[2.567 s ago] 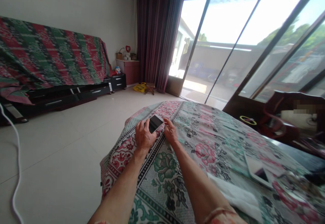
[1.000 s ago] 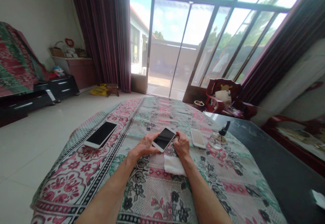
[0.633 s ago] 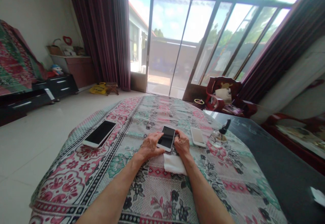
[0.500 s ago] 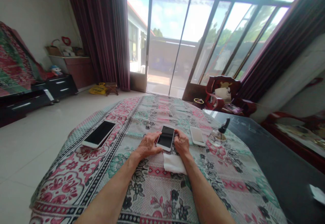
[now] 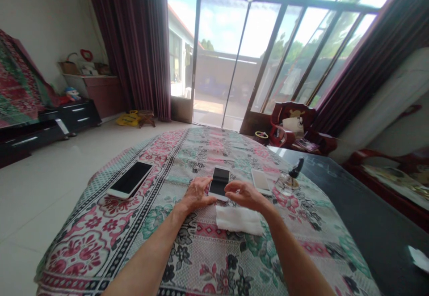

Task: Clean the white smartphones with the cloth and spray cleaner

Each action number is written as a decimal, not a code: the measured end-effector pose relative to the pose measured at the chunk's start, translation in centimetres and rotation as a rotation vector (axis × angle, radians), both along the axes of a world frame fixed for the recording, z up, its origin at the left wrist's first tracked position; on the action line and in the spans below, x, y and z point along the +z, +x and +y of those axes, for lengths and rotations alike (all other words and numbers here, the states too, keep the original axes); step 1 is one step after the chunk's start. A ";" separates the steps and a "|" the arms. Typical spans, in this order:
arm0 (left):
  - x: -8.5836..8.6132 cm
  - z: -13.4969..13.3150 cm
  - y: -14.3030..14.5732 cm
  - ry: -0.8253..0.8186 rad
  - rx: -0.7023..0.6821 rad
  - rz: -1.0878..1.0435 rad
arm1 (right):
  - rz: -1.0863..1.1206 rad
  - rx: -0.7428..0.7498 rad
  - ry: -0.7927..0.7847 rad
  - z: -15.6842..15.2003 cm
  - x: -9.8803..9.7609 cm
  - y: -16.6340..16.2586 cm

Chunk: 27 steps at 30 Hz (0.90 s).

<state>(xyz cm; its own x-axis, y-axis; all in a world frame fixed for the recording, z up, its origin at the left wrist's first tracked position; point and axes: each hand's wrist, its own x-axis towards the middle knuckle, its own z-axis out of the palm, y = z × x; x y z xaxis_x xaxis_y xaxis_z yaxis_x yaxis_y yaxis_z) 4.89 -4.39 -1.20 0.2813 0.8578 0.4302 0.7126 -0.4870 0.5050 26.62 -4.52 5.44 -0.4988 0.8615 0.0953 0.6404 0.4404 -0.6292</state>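
Observation:
A white phone with a dark screen (image 5: 220,181) lies flat on the floral tablecloth (image 5: 214,251) in front of me. My left hand (image 5: 197,194) rests on the cloth with its fingers against the phone's left edge. My right hand (image 5: 244,194) hovers just right of the phone, fingers loosely curved and apart, holding nothing. A folded white cloth (image 5: 238,220) lies right below both hands. A larger phone (image 5: 130,179) lies face up to the left. A white phone (image 5: 261,181) lies to the right.
A small glass dish with a dark object in it (image 5: 288,180) stands right of the white phone, near the bare dark tabletop (image 5: 362,224). Red wooden chairs (image 5: 295,126) stand beyond the table by the sliding glass doors (image 5: 234,63). Tiled floor lies to the left.
The phone that both hands held has been turned upright and laid flat. My right hand has come off it and lifted to the right. My left hand stays at its left edge.

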 end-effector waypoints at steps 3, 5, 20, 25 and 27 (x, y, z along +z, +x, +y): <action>-0.1 0.1 0.0 -0.009 -0.004 0.017 | -0.138 0.173 -0.046 -2.6 0.8 0.1; 0.0 0.2 0.0 -0.016 -0.019 0.027 | -0.233 0.202 -0.011 -3.9 0.8 -0.3; -0.4 0.4 0.0 0.018 -0.025 0.015 | -0.376 0.173 0.163 -5.6 -0.3 -2.4; -0.4 0.3 -0.1 0.010 -0.023 0.006 | -0.177 -0.008 0.270 -1.1 0.1 -1.4; -0.2 0.2 -0.1 0.004 -0.029 0.003 | -0.137 -0.134 0.326 0.9 -0.3 -1.5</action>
